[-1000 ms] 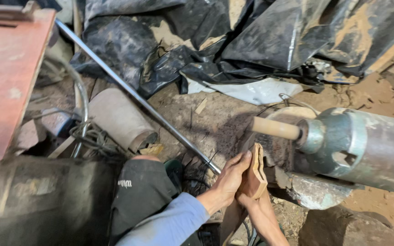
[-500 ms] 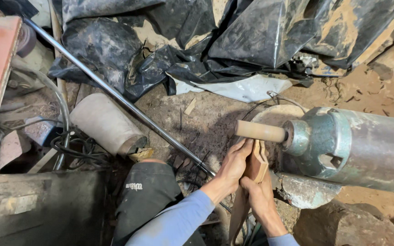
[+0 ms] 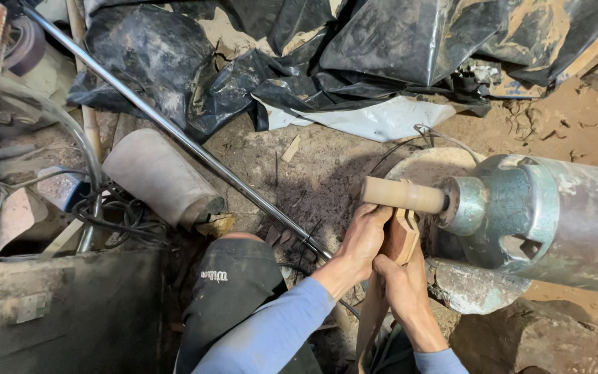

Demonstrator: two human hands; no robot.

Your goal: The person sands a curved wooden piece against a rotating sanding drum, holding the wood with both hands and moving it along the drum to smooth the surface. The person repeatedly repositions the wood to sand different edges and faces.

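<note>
A pale wooden cylinder (image 3: 401, 194) sticks out sideways from the grey metal chuck (image 3: 503, 213) of a large machine at the right. Just under it, both hands grip one flat brown wooden piece (image 3: 401, 238) held upright against the cylinder's underside. My left hand (image 3: 361, 241) wraps the piece from the left, thumb up near the cylinder. From below and to the right, my right hand (image 3: 399, 282) clasps the same piece. Blue sleeves cover both forearms. My knee in dark trousers (image 3: 233, 280) is bent below.
A long shiny metal rod (image 3: 174, 133) runs diagonally across the dirt floor. A grey cylinder (image 3: 160, 176) lies at the left beside hoses and cables. Black plastic sheeting (image 3: 382, 48) is heaped at the back. A stone block (image 3: 472, 284) sits under the chuck.
The view has shifted a little, so the machine and cylinder sit further left in frame. Both hands stay clasped on the wooden piece under the cylinder, pressed slightly closer to it.
</note>
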